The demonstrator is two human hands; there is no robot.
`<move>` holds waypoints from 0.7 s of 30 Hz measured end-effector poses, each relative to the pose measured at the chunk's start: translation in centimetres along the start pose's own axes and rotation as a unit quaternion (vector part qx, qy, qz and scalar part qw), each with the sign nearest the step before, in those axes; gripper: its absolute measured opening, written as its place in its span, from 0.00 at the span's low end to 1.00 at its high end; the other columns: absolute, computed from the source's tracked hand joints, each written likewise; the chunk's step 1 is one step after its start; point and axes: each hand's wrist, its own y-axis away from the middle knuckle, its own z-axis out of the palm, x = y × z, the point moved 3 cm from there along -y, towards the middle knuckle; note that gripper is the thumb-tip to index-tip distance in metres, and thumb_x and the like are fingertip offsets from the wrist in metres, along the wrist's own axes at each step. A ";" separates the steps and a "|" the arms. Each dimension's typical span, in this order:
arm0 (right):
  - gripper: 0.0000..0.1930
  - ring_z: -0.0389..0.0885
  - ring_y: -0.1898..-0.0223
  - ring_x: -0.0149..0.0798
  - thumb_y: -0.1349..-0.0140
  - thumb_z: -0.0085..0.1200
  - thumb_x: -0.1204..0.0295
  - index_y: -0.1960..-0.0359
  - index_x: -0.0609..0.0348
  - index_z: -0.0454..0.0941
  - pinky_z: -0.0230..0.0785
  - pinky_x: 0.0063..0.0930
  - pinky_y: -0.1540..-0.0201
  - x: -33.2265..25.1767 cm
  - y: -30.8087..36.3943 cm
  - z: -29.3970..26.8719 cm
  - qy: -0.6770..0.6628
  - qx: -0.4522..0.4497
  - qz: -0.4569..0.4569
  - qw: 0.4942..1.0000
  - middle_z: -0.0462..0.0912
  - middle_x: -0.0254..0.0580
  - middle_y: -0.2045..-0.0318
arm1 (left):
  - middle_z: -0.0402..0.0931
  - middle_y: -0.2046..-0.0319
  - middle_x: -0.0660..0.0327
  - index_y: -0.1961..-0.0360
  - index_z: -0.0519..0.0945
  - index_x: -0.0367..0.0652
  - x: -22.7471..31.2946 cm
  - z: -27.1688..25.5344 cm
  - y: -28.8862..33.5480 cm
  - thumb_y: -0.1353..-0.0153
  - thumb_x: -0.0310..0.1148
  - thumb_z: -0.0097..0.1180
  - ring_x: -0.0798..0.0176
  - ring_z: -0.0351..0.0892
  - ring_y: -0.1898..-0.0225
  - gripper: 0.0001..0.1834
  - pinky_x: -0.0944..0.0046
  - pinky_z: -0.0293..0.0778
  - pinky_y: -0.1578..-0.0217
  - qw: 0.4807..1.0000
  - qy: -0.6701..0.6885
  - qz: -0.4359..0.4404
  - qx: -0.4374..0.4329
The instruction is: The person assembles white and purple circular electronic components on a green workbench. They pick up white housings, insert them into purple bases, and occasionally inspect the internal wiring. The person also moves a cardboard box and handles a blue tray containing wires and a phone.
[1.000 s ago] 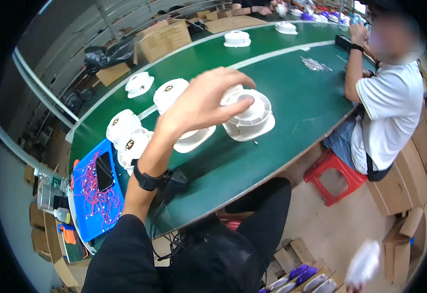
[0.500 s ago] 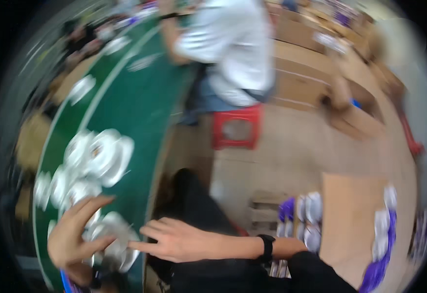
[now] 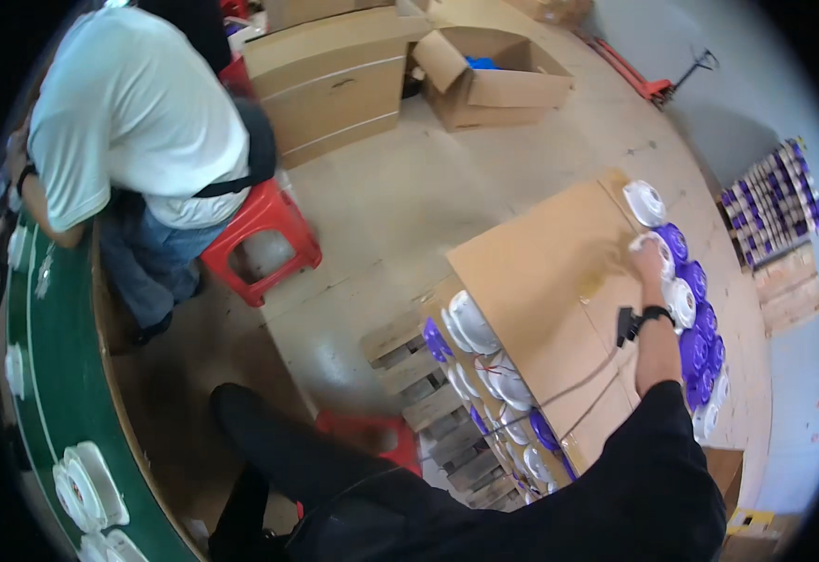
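Cardboard sheet alongside; white round housing against right hand's fingers.

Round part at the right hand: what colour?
The round part is white; head view shows it best.

From where I sit, I can read no wording, number or sign. On the side of the large cardboard box near the top, I see a small dark print, but its characters are too small to make out. The pale wall on the right carries a few tiny reddish marks that I cannot tell for lettering or otherwise. At the lower right I pick out a yellow patch, its detail too small for me. The purple round pieces show fine pale lines, and I cannot tell whether those are letters.
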 end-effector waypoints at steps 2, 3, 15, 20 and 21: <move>0.30 0.68 0.36 0.60 0.46 0.55 0.67 0.39 0.60 0.70 0.62 0.49 0.35 4.8 -0.4 0.1 -0.004 0.074 0.001 0.997 0.72 0.62 0.39 | 0.63 0.32 0.44 0.30 0.63 0.39 -2.2 1.8 0.6 0.51 0.40 0.73 0.42 0.61 0.31 0.49 0.47 0.60 0.33 0.995 0.092 -0.019 0.038; 0.28 0.76 0.41 0.55 0.44 0.55 0.74 0.38 0.60 0.69 0.70 0.46 0.40 4.9 -1.3 -0.6 -0.041 0.092 -0.091 0.991 0.73 0.60 0.40 | 0.63 0.32 0.43 0.30 0.62 0.38 -3.7 3.4 0.5 0.54 0.41 0.75 0.42 0.62 0.31 0.51 0.48 0.60 0.33 0.991 0.122 -0.034 0.050; 0.18 0.85 0.56 0.49 0.45 0.62 0.67 0.55 0.66 0.83 0.75 0.43 0.48 -17.6 23.2 -18.5 -0.111 -0.030 -0.216 0.970 0.86 0.51 0.57 | 0.59 0.33 0.38 0.37 0.64 0.34 0.5 4.3 2.8 0.64 0.54 0.78 0.35 0.64 0.34 0.57 0.48 0.68 0.38 0.980 0.030 -0.134 0.141; 0.14 0.79 0.48 0.47 0.42 0.61 0.74 0.54 0.63 0.81 0.71 0.42 0.44 -30.6 33.6 -13.5 -0.298 -0.180 -0.618 0.705 0.77 0.52 0.46 | 0.57 0.32 0.37 0.30 0.56 0.37 -0.2 6.2 7.9 0.63 0.54 0.77 0.36 0.62 0.33 0.63 0.48 0.69 0.39 0.976 0.056 -0.191 0.091; 0.14 0.77 0.46 0.47 0.41 0.60 0.76 0.53 0.62 0.80 0.70 0.42 0.43 -33.1 35.9 -13.0 -0.323 -0.204 -0.690 0.615 0.75 0.53 0.42 | 0.57 0.32 0.37 0.29 0.55 0.39 -0.4 6.3 8.2 0.63 0.54 0.77 0.35 0.62 0.33 0.64 0.46 0.69 0.39 0.974 0.076 -0.194 0.089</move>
